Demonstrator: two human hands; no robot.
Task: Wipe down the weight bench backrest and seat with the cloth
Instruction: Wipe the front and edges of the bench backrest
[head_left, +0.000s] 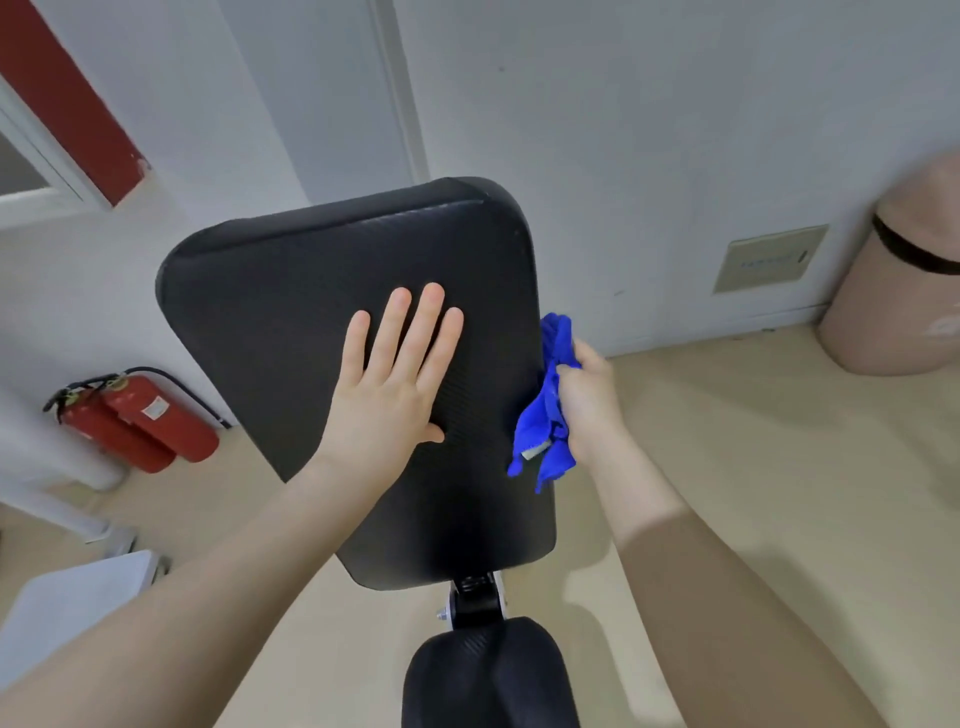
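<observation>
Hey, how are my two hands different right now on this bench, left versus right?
The left hand lies flat with straight fingers spread on the face of the backrest; the right hand is curled round the blue cloth. The left hand holds nothing; the right grips the cloth against the backrest's right edge. The left sits mid-pad, the right off to the side. Both are bare.

One head-worn view looks forward and down, close over the backrest (311, 322); floor (753, 467) beyond.
</observation>
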